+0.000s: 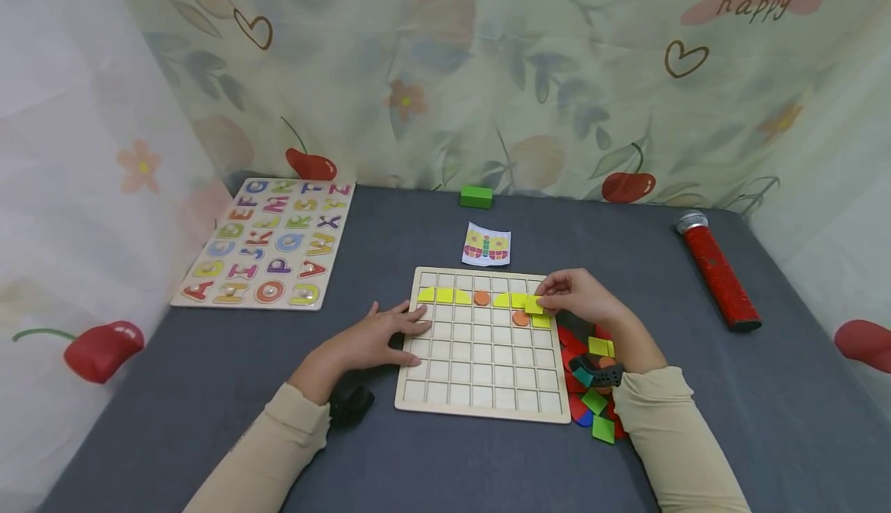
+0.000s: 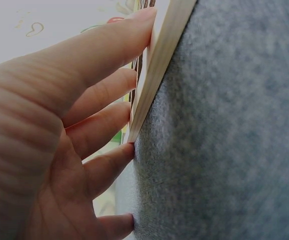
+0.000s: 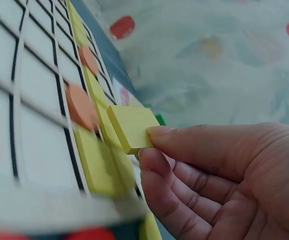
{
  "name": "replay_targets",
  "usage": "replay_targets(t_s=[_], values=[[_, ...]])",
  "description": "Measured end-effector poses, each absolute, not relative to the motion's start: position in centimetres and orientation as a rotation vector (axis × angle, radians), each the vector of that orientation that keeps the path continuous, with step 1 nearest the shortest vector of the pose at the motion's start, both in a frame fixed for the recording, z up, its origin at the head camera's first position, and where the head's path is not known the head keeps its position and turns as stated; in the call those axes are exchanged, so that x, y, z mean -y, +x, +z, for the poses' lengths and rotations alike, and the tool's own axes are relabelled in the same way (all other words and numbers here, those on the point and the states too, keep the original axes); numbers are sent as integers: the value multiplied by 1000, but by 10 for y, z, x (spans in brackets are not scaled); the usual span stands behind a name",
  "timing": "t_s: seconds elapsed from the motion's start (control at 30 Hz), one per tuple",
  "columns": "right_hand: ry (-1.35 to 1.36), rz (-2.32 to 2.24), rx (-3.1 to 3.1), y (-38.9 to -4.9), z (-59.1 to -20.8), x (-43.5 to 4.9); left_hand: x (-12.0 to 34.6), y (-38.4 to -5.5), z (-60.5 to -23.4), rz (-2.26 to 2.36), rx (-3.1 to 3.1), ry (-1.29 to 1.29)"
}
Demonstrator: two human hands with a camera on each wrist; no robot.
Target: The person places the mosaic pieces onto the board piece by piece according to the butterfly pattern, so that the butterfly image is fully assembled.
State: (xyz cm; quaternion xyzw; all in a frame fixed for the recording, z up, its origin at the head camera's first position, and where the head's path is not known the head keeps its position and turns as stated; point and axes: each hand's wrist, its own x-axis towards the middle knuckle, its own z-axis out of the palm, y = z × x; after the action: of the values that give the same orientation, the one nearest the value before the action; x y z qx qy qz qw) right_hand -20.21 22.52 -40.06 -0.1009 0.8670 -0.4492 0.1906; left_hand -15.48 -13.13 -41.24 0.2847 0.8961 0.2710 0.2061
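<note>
My right hand (image 1: 581,296) pinches a yellow square tile (image 3: 133,127) between thumb and fingers, tilted just over the upper right of a wooden grid board (image 1: 480,412). A row of yellow pieces (image 1: 444,295) runs along the board's upper part, with an orange round piece (image 1: 482,297) among them. A second orange round piece (image 1: 520,317) lies one row lower, beside another yellow square (image 1: 541,320). My left hand (image 1: 369,339) rests at the board's left edge with fingers spread. In the left wrist view its thumb and fingertips touch the board's side and the dark cloth.
Loose red, green, yellow and blue pieces (image 1: 602,429) lie right of the board, partly under my right wrist. Behind the board are a butterfly picture card (image 1: 486,245) and a green block (image 1: 476,197). An alphabet puzzle (image 1: 250,306) lies left; a red microphone (image 1: 720,273), right.
</note>
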Motion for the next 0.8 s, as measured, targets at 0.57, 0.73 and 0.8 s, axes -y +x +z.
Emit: replay_targets(t_s=[0.57,0.73,0.8], values=[[-354,-1328,-2307,-205,-412,-181,131,-154,-411,764,-2495,792],[-373,-1285,-2359,-205,-414,-179,131,-154,-411,762,-2499,784],[-385,-1270,-2365,-205,-413,-179,131,-153,-410,760,-2499,783]])
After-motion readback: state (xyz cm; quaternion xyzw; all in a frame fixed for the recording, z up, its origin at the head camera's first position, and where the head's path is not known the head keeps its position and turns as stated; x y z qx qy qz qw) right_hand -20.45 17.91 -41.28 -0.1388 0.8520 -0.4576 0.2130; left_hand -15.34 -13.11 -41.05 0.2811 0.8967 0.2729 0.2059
